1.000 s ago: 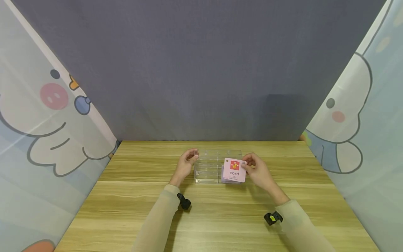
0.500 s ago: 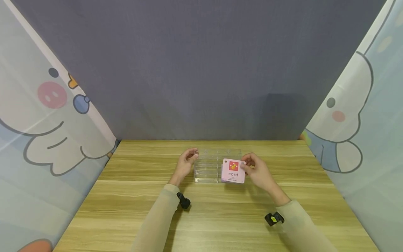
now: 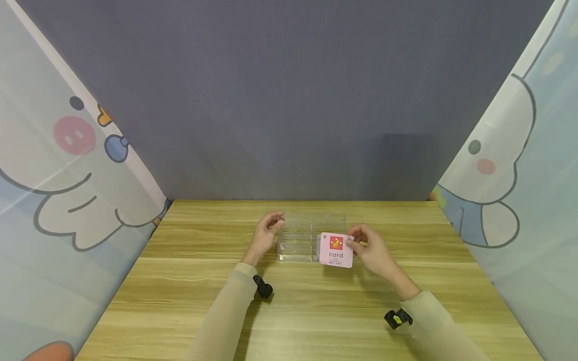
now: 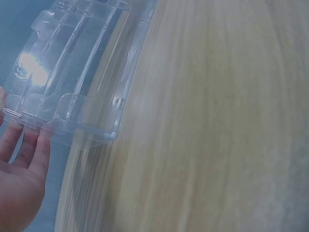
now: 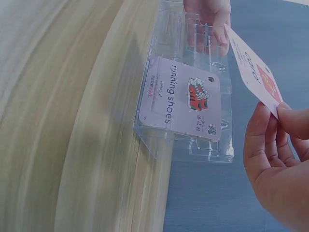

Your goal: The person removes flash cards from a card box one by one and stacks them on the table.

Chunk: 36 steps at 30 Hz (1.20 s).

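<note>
A clear plastic card holder (image 3: pixel 301 239) with several slots stands mid-table. My left hand (image 3: pixel 269 231) rests its fingers (image 4: pixel 30 145) against the holder's left end (image 4: pixel 72 77). My right hand (image 3: pixel 371 249) pinches a pink card (image 3: pixel 335 249) printed "card" by its right edge, just in front of the holder's right half. In the right wrist view the pink card (image 5: pixel 252 67) is tilted above the holder (image 5: pixel 193 140), and a lavender "running shoes" card (image 5: pixel 181 99) stands in a front slot. The right hand's fingers (image 5: pixel 270 140) grip the pink card's corner.
The wooden table (image 3: pixel 316 311) runs to a grey backdrop (image 3: pixel 289 100) behind and cartoon-printed curtains (image 3: pixel 67 165) on both sides. Black wrist cameras (image 3: pixel 263 289) sit on both sleeves.
My right hand has brought the pink card slightly lower and nearer to me in front of the holder. The left hand has stayed at the holder's left end.
</note>
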Available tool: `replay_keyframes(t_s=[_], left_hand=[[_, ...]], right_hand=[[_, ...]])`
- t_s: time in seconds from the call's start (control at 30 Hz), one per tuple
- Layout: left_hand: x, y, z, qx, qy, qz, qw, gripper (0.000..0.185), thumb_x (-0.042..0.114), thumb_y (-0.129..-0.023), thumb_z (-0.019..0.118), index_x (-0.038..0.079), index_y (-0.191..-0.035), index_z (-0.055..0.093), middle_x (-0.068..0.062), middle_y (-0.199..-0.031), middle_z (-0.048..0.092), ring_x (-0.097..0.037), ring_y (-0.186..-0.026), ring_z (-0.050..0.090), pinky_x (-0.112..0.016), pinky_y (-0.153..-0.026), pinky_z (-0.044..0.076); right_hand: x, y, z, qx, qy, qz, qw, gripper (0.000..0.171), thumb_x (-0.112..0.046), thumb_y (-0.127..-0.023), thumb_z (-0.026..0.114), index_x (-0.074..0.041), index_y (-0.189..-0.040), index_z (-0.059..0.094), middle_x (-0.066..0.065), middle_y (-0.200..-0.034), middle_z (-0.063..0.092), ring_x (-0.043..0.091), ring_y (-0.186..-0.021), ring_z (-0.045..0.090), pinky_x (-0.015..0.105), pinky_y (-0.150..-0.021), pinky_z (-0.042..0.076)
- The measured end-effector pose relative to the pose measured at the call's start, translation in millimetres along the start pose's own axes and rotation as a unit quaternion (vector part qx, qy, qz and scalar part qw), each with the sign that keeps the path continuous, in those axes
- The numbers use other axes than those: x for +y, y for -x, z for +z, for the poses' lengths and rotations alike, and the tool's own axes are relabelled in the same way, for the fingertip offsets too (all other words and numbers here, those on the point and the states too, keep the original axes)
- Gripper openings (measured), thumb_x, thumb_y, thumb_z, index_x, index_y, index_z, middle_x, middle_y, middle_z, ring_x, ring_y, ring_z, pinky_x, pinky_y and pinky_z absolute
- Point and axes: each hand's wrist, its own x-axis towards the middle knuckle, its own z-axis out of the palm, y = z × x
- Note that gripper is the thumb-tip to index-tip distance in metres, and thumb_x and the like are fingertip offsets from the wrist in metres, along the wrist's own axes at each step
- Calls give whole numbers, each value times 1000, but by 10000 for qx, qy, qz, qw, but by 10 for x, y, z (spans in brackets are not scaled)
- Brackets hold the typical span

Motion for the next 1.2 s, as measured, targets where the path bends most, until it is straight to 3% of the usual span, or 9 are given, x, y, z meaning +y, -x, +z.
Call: replay_keyframes(t_s=[0.13,0.23,0.67,1.2], left_hand=[[-168,-70,8,81,15,20,10000,34,5,-103,58,-1,-137,58,-22,-127,62,-30,-116,59,-42,-99,49],[-206,-85,9,89,20,45,9999,35,9,-104,59,0,-137,58,-20,-126,62,-31,-117,58,-45,-100,47],[-214,-69,3,45,-103,24,9999,38,12,-103,60,-1,-139,56,-16,-126,63,-27,-116,59,-44,-100,48],[-215,-55,11,181,-115,123,9997,32,11,-102,61,6,-134,62,-16,-123,64,-25,-113,61,-40,-96,51]], right_hand=[[-9,5,-7,0,-189,37,9998,15,7,-95,65,4,-109,59,16,-94,58,21,-78,59,36,-62,58],[-13,7,-12,10,-312,98,9995,15,7,-95,65,5,-109,59,16,-93,57,21,-78,59,36,-62,58],[62,50,-4,-210,-408,364,9983,16,9,-93,65,6,-108,60,15,-91,60,20,-75,61,42,-63,59],[184,129,74,-533,-470,504,9962,16,10,-92,65,8,-107,58,15,-92,61,19,-75,60,39,-62,59]])
